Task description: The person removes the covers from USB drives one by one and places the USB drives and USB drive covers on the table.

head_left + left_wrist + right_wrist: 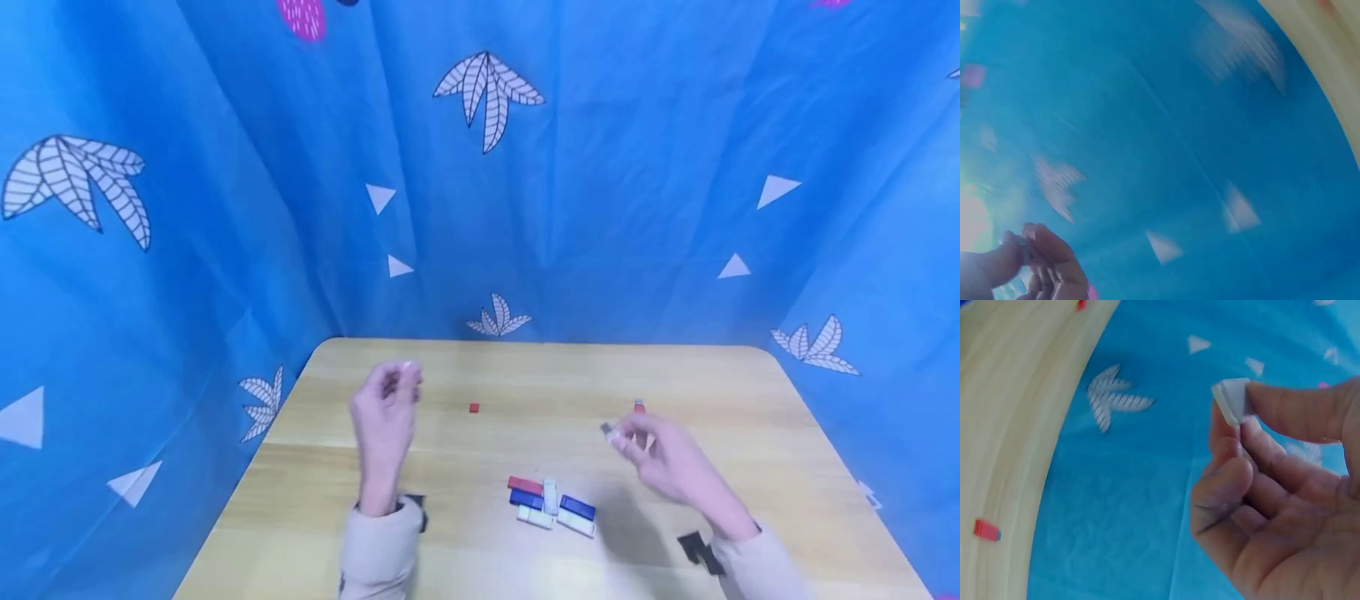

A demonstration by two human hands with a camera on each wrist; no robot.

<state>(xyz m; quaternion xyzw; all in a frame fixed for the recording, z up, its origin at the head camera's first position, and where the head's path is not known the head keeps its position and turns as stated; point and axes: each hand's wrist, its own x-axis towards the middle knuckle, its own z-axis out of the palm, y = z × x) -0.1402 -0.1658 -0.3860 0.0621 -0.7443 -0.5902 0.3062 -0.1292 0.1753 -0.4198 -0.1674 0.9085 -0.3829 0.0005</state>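
Note:
My right hand [663,458] pinches a small white USB stick [1230,403] between thumb and fingers, its grey end [606,429] pointing left in the head view. My left hand [386,408] is raised over the table's left side. Its thumb and forefinger pinch a small pale piece [1024,249] that looks like a cap; the fingers mostly hide it. Beyond the right hand lies a red USB stick [639,407] with its grey end bare. A small red cap [474,408] sits between the hands, further back.
Several USB sticks lie close together near the front middle: a red one [525,485], blue ones [577,507] and white ones [551,497]. They rest on a wooden table [315,483]. A blue patterned curtain [615,208] hangs around its back and sides.

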